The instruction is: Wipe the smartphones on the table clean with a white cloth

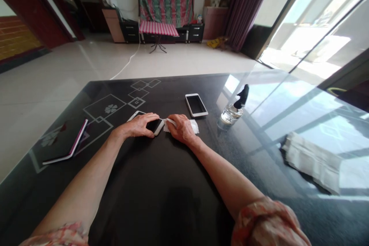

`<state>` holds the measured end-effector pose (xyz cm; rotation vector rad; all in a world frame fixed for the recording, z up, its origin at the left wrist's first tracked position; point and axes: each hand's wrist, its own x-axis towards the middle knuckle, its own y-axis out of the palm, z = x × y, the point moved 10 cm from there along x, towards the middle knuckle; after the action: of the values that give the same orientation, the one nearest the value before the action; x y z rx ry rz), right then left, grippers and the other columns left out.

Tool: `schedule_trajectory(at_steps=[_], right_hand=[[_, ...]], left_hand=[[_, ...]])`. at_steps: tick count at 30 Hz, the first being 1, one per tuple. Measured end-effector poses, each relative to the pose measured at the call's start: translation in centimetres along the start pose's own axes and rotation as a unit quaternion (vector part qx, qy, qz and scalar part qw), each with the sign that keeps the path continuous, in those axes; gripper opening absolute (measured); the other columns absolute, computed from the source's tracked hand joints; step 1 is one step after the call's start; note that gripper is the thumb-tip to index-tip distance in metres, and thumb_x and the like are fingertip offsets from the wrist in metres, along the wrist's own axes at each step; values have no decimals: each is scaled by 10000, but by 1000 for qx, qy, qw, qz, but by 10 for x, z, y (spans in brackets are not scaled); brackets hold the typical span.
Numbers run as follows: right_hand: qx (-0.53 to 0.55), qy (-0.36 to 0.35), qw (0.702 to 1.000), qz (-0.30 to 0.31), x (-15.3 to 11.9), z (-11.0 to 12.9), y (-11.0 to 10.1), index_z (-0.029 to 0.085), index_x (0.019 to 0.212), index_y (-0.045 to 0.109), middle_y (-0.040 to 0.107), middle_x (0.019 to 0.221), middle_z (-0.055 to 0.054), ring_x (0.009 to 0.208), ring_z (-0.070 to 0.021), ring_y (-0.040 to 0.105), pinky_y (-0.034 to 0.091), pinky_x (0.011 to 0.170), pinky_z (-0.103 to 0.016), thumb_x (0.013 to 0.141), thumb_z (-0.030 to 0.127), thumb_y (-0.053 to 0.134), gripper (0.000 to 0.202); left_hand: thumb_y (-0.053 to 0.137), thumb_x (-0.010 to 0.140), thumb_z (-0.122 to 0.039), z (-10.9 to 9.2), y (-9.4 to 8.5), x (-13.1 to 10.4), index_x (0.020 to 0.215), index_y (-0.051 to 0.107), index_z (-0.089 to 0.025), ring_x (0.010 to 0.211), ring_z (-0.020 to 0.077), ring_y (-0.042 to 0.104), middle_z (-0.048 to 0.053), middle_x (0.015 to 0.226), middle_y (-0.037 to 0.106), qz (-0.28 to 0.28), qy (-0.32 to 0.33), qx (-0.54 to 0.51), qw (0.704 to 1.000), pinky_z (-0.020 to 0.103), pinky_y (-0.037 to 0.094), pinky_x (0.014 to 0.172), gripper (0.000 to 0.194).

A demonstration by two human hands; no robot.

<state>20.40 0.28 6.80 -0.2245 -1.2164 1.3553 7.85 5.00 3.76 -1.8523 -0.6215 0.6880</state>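
Note:
My left hand (138, 125) lies over a white smartphone (158, 128), its fingers and thumb gripping the sides. The phone's dark screen faces up, and the hand hides its middle. Close by on the right, my right hand (181, 128) is closed on a small white cloth (195, 126) with a zigzag edge. Its fingertips meet the phone's near right end, where a bit of white shows between them. Beyond my right hand, a second white phone or phone frame (203, 114) with a dark front lies flat on the black table (150, 184).
A clear spray bottle (231, 114) with a black nozzle stands to the right. Farther right lies a folded grey cloth (314, 160). At the left, a dark folding case with a white and purple edge (78, 138) stands partly open. A striped small table (159, 28) is across the room.

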Motion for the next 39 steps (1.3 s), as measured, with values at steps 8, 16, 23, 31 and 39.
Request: schedule_trajectory(at_steps=[8, 16, 23, 31, 39], right_hand=[[-27, -19, 997, 66, -5, 8, 12, 174, 970, 624, 676, 894, -66, 836, -188, 609, 412, 807, -279, 901, 269, 515, 161], [-25, -52, 989, 137, -33, 35, 4, 171, 981, 643, 658, 888, -73, 823, -186, 579, 427, 814, -303, 920, 288, 490, 202], [87, -103, 963, 234, -46, 64, -32, 223, 1310, 491, 547, 1298, -101, 1182, -260, 511, 384, 1014, -412, 755, 499, 689, 652], [29, -9, 989, 145, 7, 13, -2, 154, 1241, 541, 558, 1277, -135, 1169, -252, 539, 429, 995, -396, 775, 260, 643, 489], [-32, -50, 983, 171, 20, 15, 41, 206, 1336, 465, 517, 1340, -121, 1213, -306, 477, 395, 999, -482, 715, 411, 715, 700]], left_hand=[[681, 633, -477, 8, 3, 9, 1432, 375, -155, 1394, 280, 307, 127, 1508, 346, -13, -53, -2, 999, 354, 249, 1136, 914], [693, 641, -445, 4, -2, 3, 1435, 374, -172, 1386, 266, 328, 132, 1503, 353, -49, -89, -17, 995, 349, 250, 1130, 898], [708, 641, -486, -1, -7, -8, 1451, 330, -235, 1408, 305, 262, 112, 1521, 324, -90, -57, 1, 994, 477, 219, 1119, 928], [696, 663, -537, 62, -19, -44, 1423, 386, -204, 1392, 293, 306, 117, 1516, 331, -222, -107, -122, 961, 442, 270, 1129, 886], [443, 902, -422, 124, -14, -70, 1168, 637, -164, 1030, 241, 652, 118, 1080, 702, -510, -228, -286, 778, 414, 494, 960, 419]])
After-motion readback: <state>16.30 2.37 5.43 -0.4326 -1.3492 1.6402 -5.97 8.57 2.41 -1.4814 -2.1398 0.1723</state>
